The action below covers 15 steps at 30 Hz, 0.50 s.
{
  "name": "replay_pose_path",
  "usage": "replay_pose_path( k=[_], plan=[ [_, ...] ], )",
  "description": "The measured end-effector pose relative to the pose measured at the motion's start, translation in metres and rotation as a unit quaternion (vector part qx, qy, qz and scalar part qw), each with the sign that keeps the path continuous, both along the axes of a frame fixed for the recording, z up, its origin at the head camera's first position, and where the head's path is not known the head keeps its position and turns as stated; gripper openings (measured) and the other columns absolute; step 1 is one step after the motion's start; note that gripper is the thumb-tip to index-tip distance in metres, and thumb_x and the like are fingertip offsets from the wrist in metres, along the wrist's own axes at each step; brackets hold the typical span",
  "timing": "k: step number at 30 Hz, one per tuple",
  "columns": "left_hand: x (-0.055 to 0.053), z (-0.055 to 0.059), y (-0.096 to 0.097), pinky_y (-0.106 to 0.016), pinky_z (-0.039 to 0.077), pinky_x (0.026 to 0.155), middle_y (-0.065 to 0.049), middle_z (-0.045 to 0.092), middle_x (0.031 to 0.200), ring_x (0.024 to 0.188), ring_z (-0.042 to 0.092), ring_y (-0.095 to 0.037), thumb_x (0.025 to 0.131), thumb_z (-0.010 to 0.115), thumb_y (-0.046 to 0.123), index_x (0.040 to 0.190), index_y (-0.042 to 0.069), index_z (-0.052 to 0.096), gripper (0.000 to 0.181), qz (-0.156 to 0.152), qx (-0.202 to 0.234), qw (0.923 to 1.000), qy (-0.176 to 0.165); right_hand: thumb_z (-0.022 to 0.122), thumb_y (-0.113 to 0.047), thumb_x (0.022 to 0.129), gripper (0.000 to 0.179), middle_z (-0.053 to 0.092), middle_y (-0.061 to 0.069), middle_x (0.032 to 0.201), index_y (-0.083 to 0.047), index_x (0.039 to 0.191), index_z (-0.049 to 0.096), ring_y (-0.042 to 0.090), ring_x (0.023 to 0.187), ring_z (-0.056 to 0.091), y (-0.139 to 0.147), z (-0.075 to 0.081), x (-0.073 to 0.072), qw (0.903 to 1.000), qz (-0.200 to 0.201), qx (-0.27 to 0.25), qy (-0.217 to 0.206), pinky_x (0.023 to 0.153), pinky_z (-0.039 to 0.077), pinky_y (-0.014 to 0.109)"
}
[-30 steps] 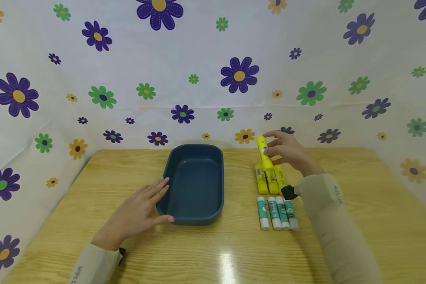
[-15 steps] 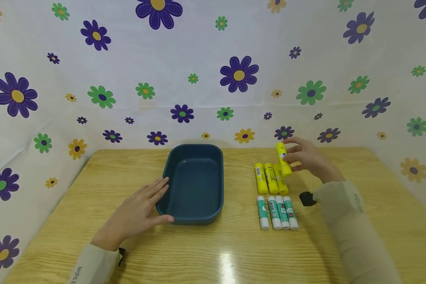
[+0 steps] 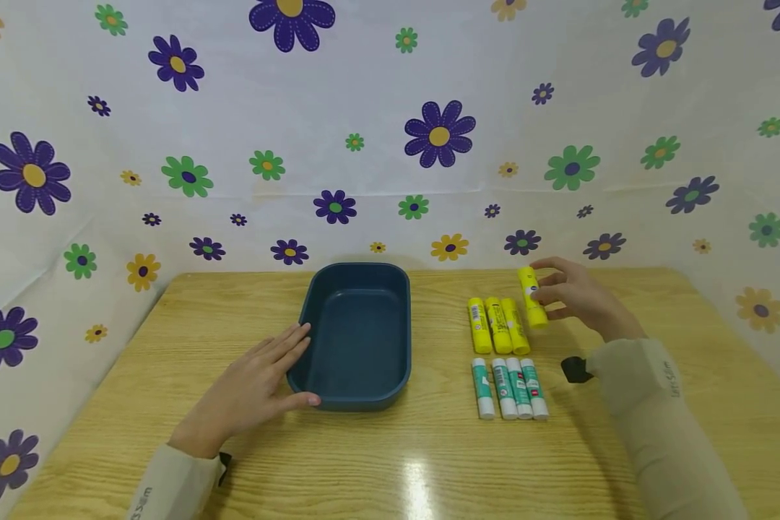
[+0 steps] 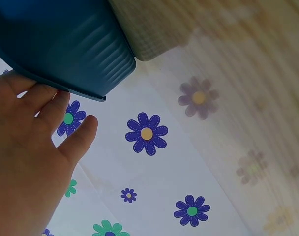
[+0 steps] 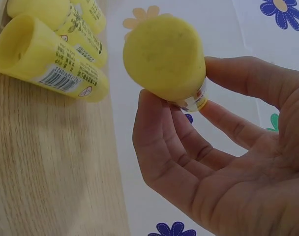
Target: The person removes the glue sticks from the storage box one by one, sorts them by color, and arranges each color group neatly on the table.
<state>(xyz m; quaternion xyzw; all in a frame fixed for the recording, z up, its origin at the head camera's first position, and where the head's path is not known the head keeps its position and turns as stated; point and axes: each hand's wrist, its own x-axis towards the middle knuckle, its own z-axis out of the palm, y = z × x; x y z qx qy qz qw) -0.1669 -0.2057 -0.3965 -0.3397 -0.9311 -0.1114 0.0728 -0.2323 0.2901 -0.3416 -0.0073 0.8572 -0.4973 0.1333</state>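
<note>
Between the thumb and fingers of my right hand (image 3: 578, 297) is a yellow glue stick (image 3: 532, 297), tilted and just right of the yellow row. Its round end (image 5: 162, 56) faces the camera in the right wrist view. Three more yellow glue sticks (image 3: 498, 326) lie side by side on the table. In front of them lies a row of several green-and-white glue sticks (image 3: 520, 390). My left hand (image 3: 243, 390) rests with extended fingers on the left rim of a dark blue plastic bin (image 3: 357, 347), which has nothing in it. The left wrist view shows those fingertips against the bin's edge.
The wooden table (image 3: 338, 462) carries everything. A white cloth (image 3: 377, 166) printed with flowers hangs behind its far edge and along both sides. The bin stands left of the glue sticks, with bare wood between them.
My right hand has carried the yellow glue stick rightward and slightly down, from above the yellow row to beside its right end. The left hand and bin have stayed put.
</note>
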Motion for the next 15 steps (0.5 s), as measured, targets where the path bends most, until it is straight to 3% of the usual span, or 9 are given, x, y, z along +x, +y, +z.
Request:
replay_pose_path(
  k=[15],
  plan=[
    [-0.001,-0.001,0.0,-0.059,0.038,0.111,-0.019,0.035,0.16,0.142,0.04,-0.04,0.094,0.046,0.073,0.146,-0.009,0.048,0.097,-0.005,0.002,1.0,0.004,0.056,-0.005,0.1,0.07,0.036,0.038,0.143,0.005,0.158,0.018,0.046,0.121,0.049,0.009,-0.014,0.003,0.9998,0.001,0.0,-0.022,0.096,0.053,0.056]
  ],
)
